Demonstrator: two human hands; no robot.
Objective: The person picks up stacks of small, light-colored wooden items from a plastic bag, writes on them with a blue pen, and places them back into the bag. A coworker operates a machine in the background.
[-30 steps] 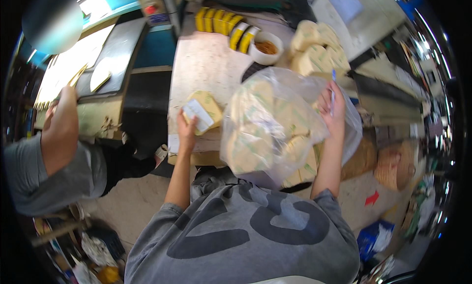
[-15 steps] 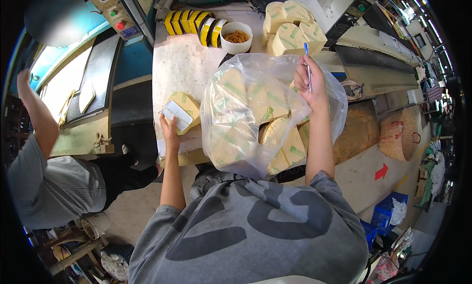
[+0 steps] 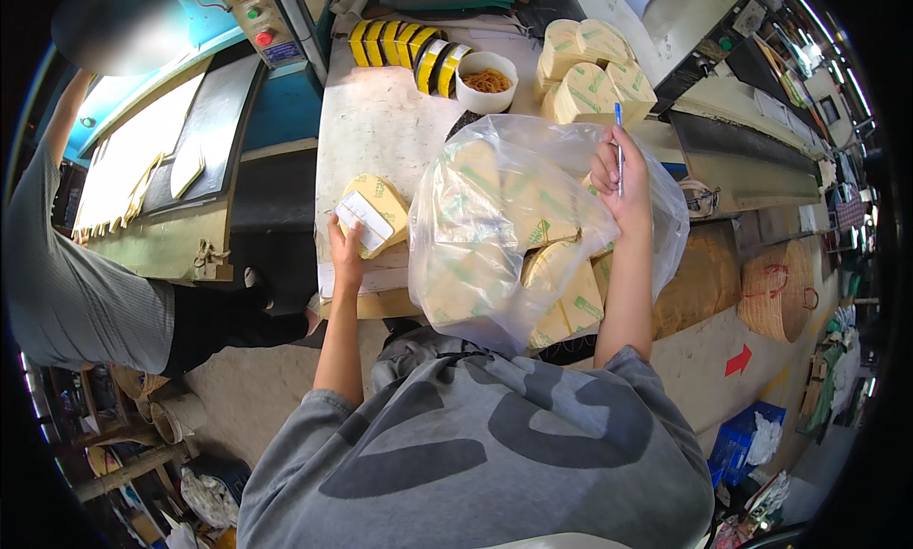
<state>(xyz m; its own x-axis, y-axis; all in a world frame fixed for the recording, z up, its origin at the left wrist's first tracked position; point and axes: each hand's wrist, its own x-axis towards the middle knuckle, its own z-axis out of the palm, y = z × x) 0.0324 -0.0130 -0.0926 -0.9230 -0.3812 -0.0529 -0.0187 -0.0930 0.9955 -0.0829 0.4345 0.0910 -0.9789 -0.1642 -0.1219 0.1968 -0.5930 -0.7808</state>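
My left hand [image 3: 346,249] is closed on a small stack of cream, rounded cut pieces [image 3: 388,203] with green print, at the table's near left. The thumb lies on a white paper slip [image 3: 359,220] on top of the stack. To its right sits a clear plastic bag [image 3: 671,228] with several banded stacks [image 3: 563,302] of similar pieces in it. Over the bag's right side, my right hand [image 3: 622,180] grips a blue-and-white pen [image 3: 619,142], its blue end pointing up. Whether these fingers also hold the bag, I cannot tell.
On the pale table [image 3: 366,121] stand black-and-yellow curved pieces [image 3: 399,47], a white bowl [image 3: 487,85] of rubber bands and more cream stacks [image 3: 594,74]. A co-worker [image 3: 86,264] stands at left by a machine. A wicker basket [image 3: 772,292] and blue crate [image 3: 737,444] are at right.
The whole view has shifted, so the table and bag appear farther right. Both hands keep their hold. The co-worker has leaned toward the machine at far left.
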